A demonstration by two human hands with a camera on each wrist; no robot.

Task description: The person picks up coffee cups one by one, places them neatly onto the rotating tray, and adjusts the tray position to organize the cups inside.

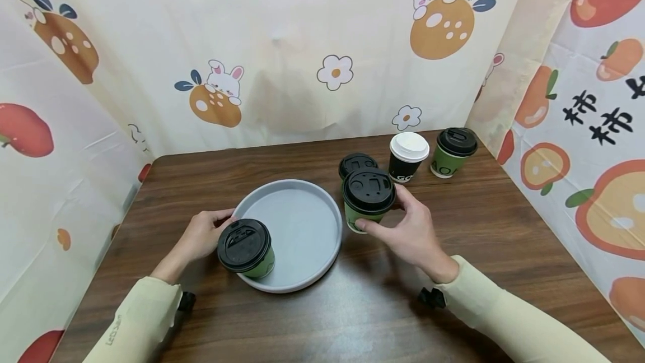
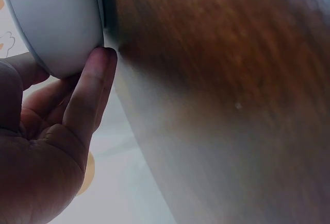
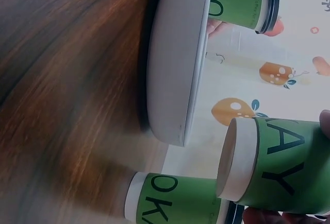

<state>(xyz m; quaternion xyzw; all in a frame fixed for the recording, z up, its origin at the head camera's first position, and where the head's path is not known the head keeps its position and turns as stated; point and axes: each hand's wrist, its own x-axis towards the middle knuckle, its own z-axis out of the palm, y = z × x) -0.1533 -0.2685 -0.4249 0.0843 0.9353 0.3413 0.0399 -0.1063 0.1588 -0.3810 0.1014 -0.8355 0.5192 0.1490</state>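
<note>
A round light-grey tray (image 1: 307,228) lies on the table, and my left hand (image 1: 203,234) pinches its left rim. The thumb is on one side and the fingers on the other, as the left wrist view shows. On the tray's front left part stands a green paper cup (image 1: 262,266) with a black lid. My right hand (image 1: 410,228) grips another green cup (image 3: 294,165) with a black lid, just right of the tray. In the right wrist view its white base is raised off the table. Behind it, partly hidden, stands a third green cup (image 3: 178,198), also black-lidded.
Toward the back right stand a black cup with a white lid (image 1: 409,147) and a green cup with a black lid (image 1: 453,153). The brown wooden table (image 1: 322,329) meets printed curtains (image 1: 282,27) at the back and both sides.
</note>
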